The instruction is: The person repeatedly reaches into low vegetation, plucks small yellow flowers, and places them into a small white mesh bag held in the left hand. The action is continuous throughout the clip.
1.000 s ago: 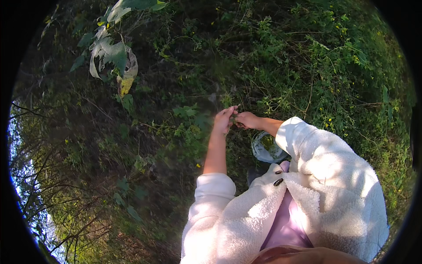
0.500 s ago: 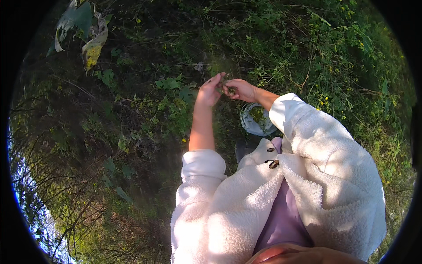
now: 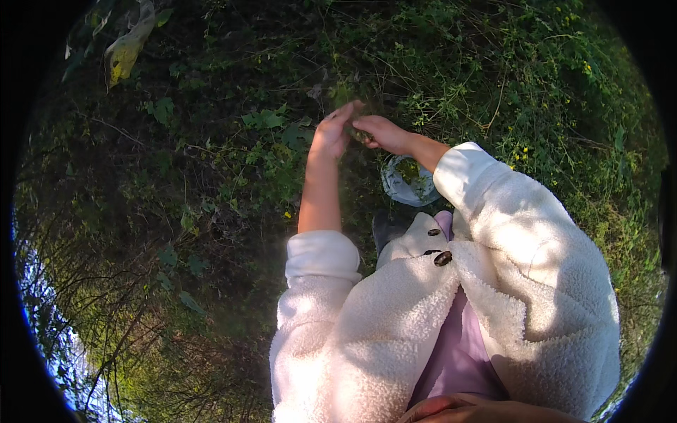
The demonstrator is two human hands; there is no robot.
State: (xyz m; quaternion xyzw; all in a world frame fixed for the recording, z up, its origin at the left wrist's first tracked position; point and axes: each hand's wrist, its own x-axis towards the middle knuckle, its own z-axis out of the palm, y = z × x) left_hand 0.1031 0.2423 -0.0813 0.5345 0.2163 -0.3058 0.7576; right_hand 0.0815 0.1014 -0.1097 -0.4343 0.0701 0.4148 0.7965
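Note:
My left hand (image 3: 334,132) reaches out among the weeds, fingers stretched up and to the right; their tips are smeared, so their grip does not show. Close beside it, my right hand (image 3: 384,134) is closed, with small bits of a green plant sprig (image 3: 360,133) at its fingertips. The sprig is mostly hidden between the two hands. Just below my right wrist stands a round container with a whitish plastic rim (image 3: 400,190), holding yellow and green plant matter. My right sleeve covers part of its right side.
Dense green weeds (image 3: 451,92) with thin stems and small yellow flowers (image 3: 520,154) spread ahead and to the right. Broad leaves (image 3: 265,118) grow left of my hands. A yellowing leaf (image 3: 127,53) hangs at the upper left. Bare twigs (image 3: 116,345) fill the lower left.
Both hands have shifted slightly upward, and the fingertips of my left hand now blur. Less of the sprig shows between them. The container sits slightly higher and further left in view.

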